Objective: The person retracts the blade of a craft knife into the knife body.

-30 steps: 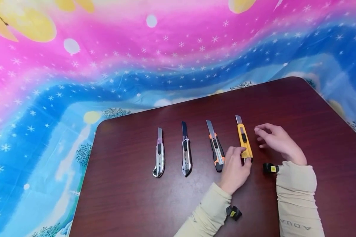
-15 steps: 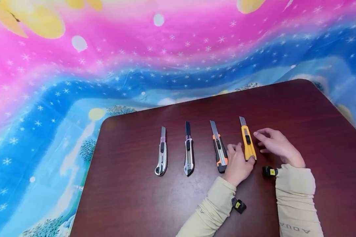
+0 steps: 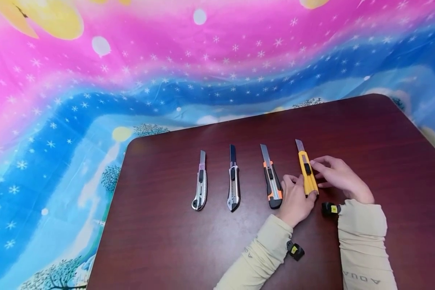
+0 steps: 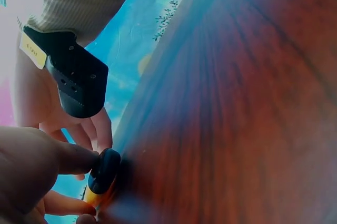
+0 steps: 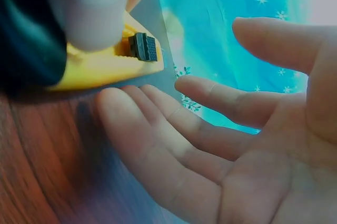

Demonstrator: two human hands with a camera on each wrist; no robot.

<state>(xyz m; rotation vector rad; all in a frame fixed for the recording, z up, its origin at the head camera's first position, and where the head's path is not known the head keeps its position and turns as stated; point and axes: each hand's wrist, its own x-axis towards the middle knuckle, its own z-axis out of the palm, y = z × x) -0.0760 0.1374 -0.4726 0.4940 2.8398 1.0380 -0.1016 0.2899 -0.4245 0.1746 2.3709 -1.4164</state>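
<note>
A yellow utility knife [image 3: 309, 177] with its blade out lies at the right end of a row of knives on the table. My left hand [image 3: 296, 201] pinches its lower end between thumb and fingers; the left wrist view shows the thumb against the black end cap [image 4: 103, 171]. My right hand [image 3: 342, 177] is at the knife's right side, fingers loosely bent and holding nothing. In the right wrist view, its fingertips [image 5: 113, 105] are close to the yellow body near the black slider [image 5: 143, 47]; whether they touch cannot be told.
Left of the yellow knife lie an orange and black utility knife [image 3: 273, 183], a silver one with a dark blade [image 3: 233, 181] and a silver one with a pale blade [image 3: 201, 185]. The dark red table [image 3: 159, 241] ends at a patterned cloth [image 3: 188, 72] behind.
The view has shifted, so the knives appear further right. My left fingers have gone from over the yellow knife to its left side. My right hand is nearer the knife.
</note>
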